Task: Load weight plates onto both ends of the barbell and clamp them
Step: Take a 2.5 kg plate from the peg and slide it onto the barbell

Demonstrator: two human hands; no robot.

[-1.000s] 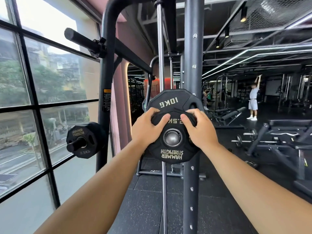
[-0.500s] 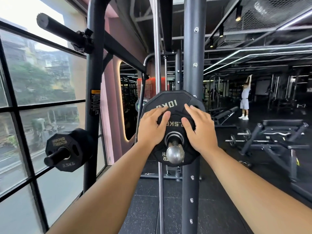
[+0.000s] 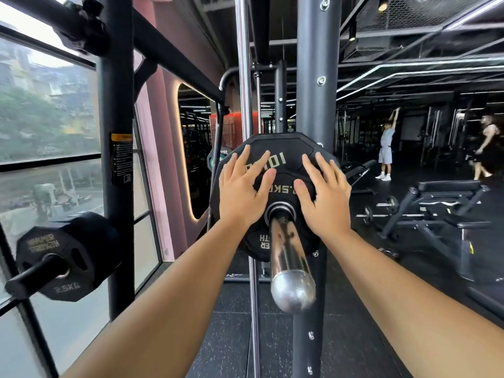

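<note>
The chrome barbell sleeve [image 3: 287,266] points toward me at centre. On it sit a black 10 kg plate [image 3: 281,148] and, in front of it, a smaller black 2.5 kg plate [image 3: 283,186]. My left hand [image 3: 241,192] presses flat on the left side of the plates, fingers straight and spread. My right hand [image 3: 323,195] presses flat on the right side in the same way. No clamp shows on the sleeve.
A dark rack upright [image 3: 317,77] stands right behind the plates. A spare 2.5 kg plate [image 3: 68,255] hangs on a storage peg at the lower left by the window. Benches [image 3: 447,203] and two people stand far right.
The 2.5 kg plate has slid along the sleeve up against the 10 kg plate, baring more chrome. My fingers went from curled round its rim to flat on its face. I moved closer.
</note>
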